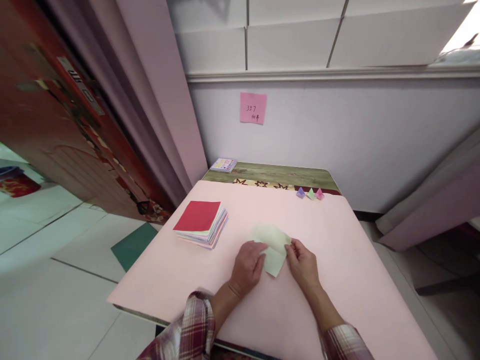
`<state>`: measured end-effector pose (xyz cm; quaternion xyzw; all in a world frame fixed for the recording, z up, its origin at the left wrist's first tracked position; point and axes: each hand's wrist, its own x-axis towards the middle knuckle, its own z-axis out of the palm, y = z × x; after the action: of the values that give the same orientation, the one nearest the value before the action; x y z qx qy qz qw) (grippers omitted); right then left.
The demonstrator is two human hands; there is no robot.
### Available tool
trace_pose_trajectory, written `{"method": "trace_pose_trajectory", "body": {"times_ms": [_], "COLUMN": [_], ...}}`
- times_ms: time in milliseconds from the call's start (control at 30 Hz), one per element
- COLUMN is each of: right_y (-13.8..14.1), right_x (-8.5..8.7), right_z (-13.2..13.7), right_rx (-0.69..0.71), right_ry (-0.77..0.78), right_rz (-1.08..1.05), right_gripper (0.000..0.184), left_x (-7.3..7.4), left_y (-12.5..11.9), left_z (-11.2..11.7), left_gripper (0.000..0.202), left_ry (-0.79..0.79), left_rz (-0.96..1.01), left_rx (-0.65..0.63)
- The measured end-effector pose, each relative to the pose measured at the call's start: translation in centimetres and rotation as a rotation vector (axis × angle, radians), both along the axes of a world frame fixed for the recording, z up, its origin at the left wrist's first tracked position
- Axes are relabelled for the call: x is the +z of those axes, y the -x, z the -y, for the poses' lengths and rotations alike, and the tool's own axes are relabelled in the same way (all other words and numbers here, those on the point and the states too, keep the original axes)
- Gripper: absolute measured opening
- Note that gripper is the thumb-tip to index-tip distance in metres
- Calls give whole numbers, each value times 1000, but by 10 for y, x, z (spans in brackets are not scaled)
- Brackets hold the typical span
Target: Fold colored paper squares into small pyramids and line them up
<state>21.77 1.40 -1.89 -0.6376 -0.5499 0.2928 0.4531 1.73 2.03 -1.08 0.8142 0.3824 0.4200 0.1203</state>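
A pale green sheet of paper [275, 250] is held between my two hands above the pink tabletop, its far edge blurred by motion and a crease running across it. My left hand [247, 266] pinches the sheet's left side between thumb and fingers. On the right side, my right hand [303, 262] grips the edge near a corner. To the left lies a stack of coloured square paper [198, 217] with a red sheet on top. Three small folded paper pieces stand at the far right: purple [300, 193], green [311, 194] and pink [319, 194].
The pink cover [168, 280] lies over a table with a green wood-patterned far end [285, 173]. A small printed packet [224, 165] rests at its far left corner. A pink note [253, 108] hangs on the wall. A green sheet [134, 245] lies on the floor, left.
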Motion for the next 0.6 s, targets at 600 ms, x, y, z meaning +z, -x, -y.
{"method": "trace_pose_trajectory", "body": {"times_ms": [600], "right_y": [-15], "right_x": [5], "right_z": [20], "right_rx": [436], "right_ry": [-229], "right_rz": [364], "right_gripper": [39], "left_x": [-13], "left_y": [15], "left_z": [-18], "left_gripper": [29], "left_ry": [314], "left_rz": [144], "left_rx": [270]}}
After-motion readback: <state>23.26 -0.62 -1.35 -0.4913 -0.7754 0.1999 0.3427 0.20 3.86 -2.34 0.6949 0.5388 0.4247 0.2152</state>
